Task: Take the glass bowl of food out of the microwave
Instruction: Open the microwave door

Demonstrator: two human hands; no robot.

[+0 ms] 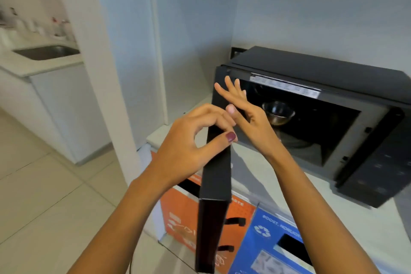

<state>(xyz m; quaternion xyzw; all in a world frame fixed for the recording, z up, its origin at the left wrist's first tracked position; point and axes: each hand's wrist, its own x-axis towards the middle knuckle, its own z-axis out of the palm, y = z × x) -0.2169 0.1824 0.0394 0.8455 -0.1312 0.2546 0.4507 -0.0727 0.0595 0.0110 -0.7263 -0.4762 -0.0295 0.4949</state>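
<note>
Bowl (278, 113) sits untouched inside the microwave (322, 122) at the table's (289, 187) back edge, door (216, 184) already swung open, left hand (195, 138) pinching its top edge, right hand (246, 115) open and empty, so reaching in and lifting remain.

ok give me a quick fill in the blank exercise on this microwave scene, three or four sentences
1. The microwave door stands ____.
2. The glass bowl sits ____ the microwave.
3. The top edge of the door is pinched by the ____ hand.
4. The right hand has its fingers spread and holds ____.

Missing words: open; inside; left; nothing
</note>
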